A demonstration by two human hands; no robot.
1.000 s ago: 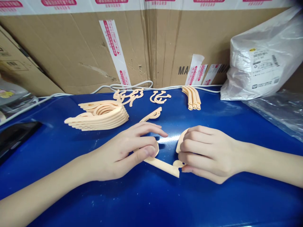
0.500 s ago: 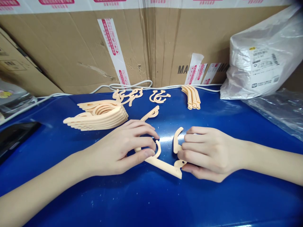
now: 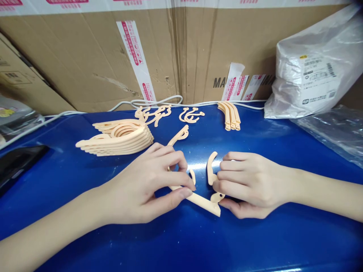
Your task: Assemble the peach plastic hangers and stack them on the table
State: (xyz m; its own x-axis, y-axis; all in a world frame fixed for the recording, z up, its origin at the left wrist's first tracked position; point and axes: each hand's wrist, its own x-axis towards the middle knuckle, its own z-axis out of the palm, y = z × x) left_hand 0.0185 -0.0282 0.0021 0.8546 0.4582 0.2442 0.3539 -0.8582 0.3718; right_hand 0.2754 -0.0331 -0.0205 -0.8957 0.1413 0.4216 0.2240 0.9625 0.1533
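Note:
My left hand is closed over a cream plastic folding hanger, its thumb and index finger pinching the long bar. A slotted end juts out beyond those fingers, and a small curved tip shows beside them. My right hand has its fingers curled around a cream curved hanger part, mostly hidden by the fingers. At the right thumb, a rounded end with a hole meets the tip of the bar. Whether it belongs to the curved part is unclear.
A stack of cream hangers lies to the left. Loose hooks, more hooks and curved arms lie at the back. A phone, a white cable, cardboard and a plastic-wrapped parcel surround the blue table.
My left fingers have shifted their grip on the hanger and its index finger now presses the bar. The bar's end has moved slightly right and nearer me. The right hand has hardly moved.

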